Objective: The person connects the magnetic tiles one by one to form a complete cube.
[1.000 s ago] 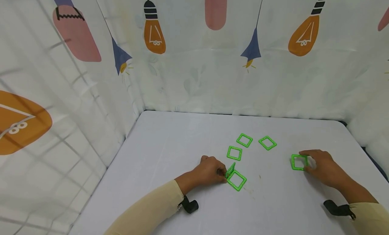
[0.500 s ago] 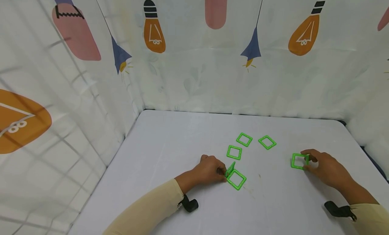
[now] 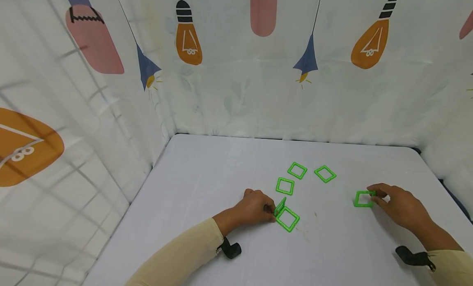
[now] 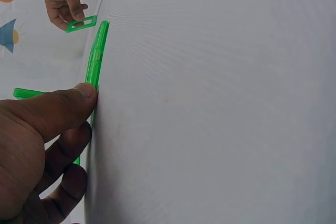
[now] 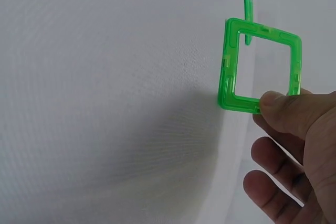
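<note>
Though aslant, square [image 5: 229, 66] at right fingertips [image 5: 273, 101].

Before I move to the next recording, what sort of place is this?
Probably a small screened-off booth set up for tabletop work: there is a pale table, wrinkled printed sheets close behind it and at both sides, and green squares on top.

Green square frame [image 5: 228, 66] (hollow, slightly tilted) between the right fingers [image 5: 269, 150].

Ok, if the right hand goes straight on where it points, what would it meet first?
Beyond its held green square, probably the rightmost flat square, though the right hand might pass over it; height is unclear.
</note>
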The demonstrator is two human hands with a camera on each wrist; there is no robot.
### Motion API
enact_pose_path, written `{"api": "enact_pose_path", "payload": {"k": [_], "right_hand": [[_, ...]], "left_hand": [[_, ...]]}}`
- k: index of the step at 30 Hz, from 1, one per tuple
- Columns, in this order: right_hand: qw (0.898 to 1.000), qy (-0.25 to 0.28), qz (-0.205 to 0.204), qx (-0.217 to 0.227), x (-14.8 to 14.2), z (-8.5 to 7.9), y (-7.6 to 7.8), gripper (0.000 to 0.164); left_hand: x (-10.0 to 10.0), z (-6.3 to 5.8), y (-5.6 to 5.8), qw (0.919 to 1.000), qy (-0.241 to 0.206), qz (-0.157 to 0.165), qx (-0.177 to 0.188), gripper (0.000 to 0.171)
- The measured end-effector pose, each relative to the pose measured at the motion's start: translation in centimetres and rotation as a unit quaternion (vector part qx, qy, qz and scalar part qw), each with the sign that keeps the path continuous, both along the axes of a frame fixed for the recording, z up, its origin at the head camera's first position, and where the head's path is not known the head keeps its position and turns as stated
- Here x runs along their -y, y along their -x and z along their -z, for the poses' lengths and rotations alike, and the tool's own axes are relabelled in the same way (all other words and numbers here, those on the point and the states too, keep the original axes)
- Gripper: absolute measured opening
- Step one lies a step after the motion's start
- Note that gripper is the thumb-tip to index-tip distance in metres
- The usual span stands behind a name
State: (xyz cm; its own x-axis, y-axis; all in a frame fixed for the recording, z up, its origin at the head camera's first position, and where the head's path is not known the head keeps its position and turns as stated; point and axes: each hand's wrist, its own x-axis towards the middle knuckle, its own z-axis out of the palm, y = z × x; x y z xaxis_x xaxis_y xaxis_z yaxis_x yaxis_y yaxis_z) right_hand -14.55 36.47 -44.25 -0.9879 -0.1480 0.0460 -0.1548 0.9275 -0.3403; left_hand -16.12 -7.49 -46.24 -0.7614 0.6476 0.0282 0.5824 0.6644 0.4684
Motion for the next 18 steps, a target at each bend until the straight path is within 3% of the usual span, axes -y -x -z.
{"api": "enact_pose_path", "payload": {"k": [7,18], "right_hand": [[1.000,0.021,0.000,0.004,0.2,-0.1,-0.3,0.032],[0.999,0.032,0.008,-0.029,2.0,-0.4,-0.7,0.032]], "left_hand": [[0.0,-0.1,0.0,1.0000,-0.001,0.001,0.000,0.012],[0.0,-0.4,-0.1,1.0000,0.000,-0.003,0.004,0.012]]}}
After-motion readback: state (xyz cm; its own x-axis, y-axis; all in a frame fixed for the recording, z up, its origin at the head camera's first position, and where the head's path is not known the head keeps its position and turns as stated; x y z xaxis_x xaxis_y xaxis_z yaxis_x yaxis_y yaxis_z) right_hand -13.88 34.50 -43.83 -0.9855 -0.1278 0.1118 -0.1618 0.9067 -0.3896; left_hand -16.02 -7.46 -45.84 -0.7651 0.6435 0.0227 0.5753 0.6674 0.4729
